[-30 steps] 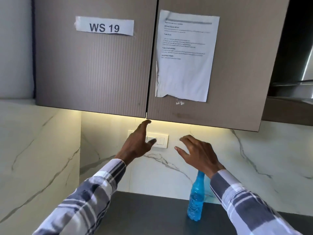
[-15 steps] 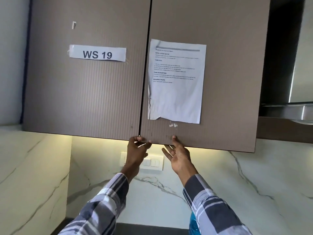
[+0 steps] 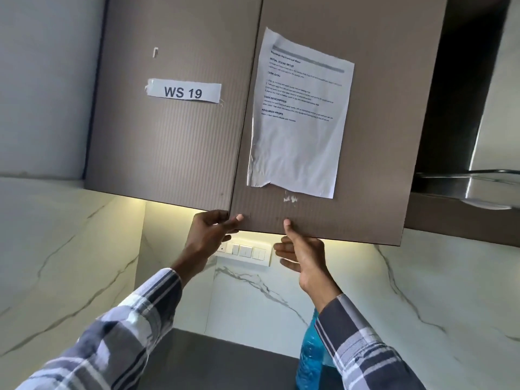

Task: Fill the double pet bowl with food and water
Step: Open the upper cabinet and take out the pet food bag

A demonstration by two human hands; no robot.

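My left hand point(image 3: 209, 235) is pinching the bottom corner of the right cabinet door point(image 3: 323, 215), thumb on the face, fingers curling up behind the edge by the seam w/ the left door point(image 3: 168, 142). My right hand point(image 3: 305, 258) is doing sth similar further along the same edge: thumb pressing up on the door face, the other fingers half-curling below and behind the rim, so I'm reading both as gripping the door, though I can't see the tips behind it. The door's lower edge is looking slightly proud of its neighbour, so it's prob just starting to swing. A printed sheet point(image 3: 298, 116) is hanging taped to this door, and a "WS 19" label point(image 3: 183, 92) on the other one. Behind my hands the switch plate point(image 3: 244, 253) is sitting on the marble backsplash point(image 3: 422, 291), lit from under the cabinet. Down low, a blue water bottle point(image 3: 309, 353) is standing on the dark counter point(image 3: 213, 358), partly behind my right sleeve. The double pet bowl isn't in view, nor any food. I'm judging this as the fetching step, very early on. Next move is needing a steady outward pull w/ my head clear, then looking inside for bowl & food.
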